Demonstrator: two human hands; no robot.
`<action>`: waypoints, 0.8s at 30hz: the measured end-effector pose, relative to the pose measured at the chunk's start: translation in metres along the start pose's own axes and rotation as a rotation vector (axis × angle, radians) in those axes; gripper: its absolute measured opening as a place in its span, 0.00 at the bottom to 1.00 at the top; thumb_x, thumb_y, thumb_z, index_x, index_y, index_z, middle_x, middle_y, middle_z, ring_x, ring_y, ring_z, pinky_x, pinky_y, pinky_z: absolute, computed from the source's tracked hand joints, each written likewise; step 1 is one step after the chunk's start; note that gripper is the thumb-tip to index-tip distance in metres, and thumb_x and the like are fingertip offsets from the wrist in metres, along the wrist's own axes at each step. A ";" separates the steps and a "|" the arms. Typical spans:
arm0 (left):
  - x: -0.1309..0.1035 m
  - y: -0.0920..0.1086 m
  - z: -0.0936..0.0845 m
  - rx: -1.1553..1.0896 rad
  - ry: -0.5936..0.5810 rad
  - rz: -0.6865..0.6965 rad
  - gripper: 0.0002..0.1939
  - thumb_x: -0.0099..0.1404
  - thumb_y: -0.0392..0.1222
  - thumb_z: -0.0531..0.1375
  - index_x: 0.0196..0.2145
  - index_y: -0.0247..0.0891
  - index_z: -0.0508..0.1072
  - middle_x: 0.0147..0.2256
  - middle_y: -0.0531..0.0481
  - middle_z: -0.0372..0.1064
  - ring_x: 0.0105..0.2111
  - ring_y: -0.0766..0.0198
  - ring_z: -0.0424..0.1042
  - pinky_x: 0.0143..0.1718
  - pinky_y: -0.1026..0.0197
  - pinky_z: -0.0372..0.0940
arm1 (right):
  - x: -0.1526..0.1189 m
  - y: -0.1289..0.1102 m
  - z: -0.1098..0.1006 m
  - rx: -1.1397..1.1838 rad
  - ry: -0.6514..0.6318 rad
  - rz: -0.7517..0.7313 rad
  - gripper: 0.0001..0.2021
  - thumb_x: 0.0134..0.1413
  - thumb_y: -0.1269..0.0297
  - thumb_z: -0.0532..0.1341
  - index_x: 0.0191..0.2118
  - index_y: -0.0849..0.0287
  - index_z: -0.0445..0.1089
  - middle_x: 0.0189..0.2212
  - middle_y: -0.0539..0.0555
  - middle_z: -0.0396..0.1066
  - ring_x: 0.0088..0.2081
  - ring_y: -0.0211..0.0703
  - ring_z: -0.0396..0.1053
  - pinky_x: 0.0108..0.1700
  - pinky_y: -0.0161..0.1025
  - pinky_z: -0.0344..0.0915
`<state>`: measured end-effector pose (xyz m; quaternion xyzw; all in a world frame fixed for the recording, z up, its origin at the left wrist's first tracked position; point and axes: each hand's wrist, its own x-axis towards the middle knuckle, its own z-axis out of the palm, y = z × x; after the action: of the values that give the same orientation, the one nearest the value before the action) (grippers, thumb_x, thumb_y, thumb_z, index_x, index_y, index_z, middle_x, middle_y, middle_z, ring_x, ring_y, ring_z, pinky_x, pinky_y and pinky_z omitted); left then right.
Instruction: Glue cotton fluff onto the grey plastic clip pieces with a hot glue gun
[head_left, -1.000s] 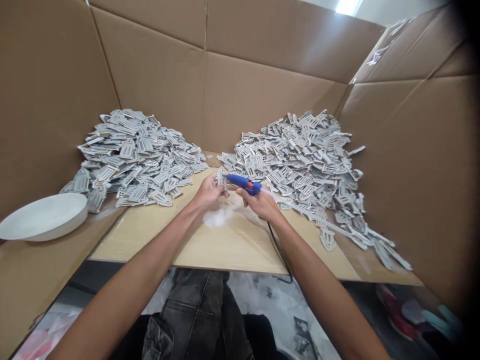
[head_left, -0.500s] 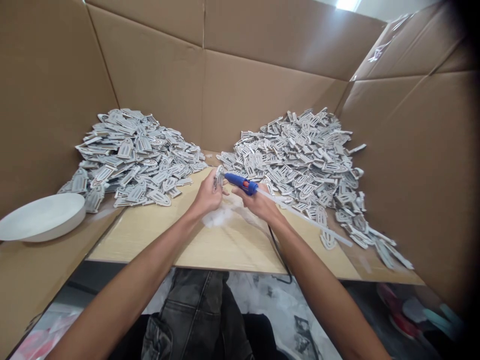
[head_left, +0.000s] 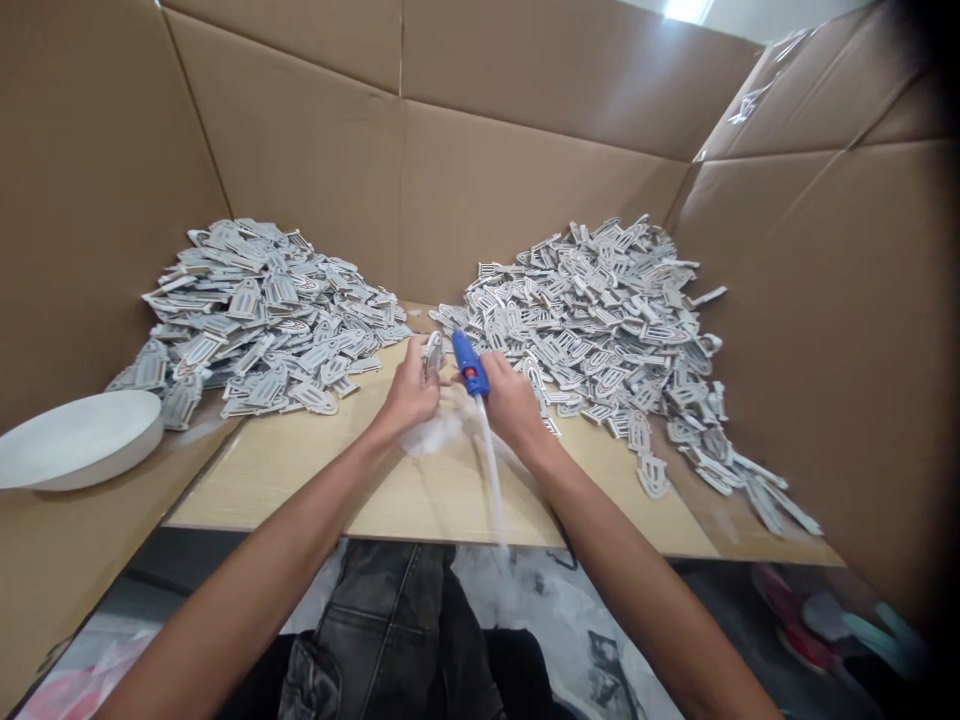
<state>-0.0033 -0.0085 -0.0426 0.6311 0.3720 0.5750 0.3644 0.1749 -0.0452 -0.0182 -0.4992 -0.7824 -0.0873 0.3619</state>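
Upright between the fingers of my left hand [head_left: 412,388] is a small grey-white slotted piece [head_left: 433,355]. My right hand [head_left: 511,396] grips a blue glue gun [head_left: 468,362], whose front end points away from me, just right of the piece and apart from it. A long translucent glue stick [head_left: 490,460] trails from the gun's rear toward the board's front edge. Both hands are over the pale yellow board [head_left: 300,480], near a wispy white patch [head_left: 435,432] on it.
Heaps of similar slotted pieces lie at the left [head_left: 262,310] and right [head_left: 592,310]. A white bowl [head_left: 82,440] sits at the far left. Tall cardboard walls [head_left: 525,190] enclose the back and sides. A dark cord hangs by my right forearm.
The glue gun has turned in my right hand, its front end moving from leftward to forward and its glue stick swinging toward me. My left hand still holds the piece.
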 end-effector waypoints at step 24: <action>0.011 0.015 -0.018 -0.038 -0.019 -0.059 0.15 0.60 0.50 0.67 0.24 0.37 0.75 0.20 0.51 0.67 0.21 0.66 0.64 0.23 0.63 0.57 | 0.003 0.007 -0.027 0.400 -0.304 0.305 0.26 0.61 0.39 0.61 0.22 0.55 0.69 0.19 0.50 0.72 0.26 0.42 0.71 0.36 0.38 0.65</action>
<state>-0.0195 -0.0048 -0.0226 0.6181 0.3760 0.5649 0.3968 0.1927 -0.0530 0.0022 -0.5372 -0.7452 0.1997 0.3408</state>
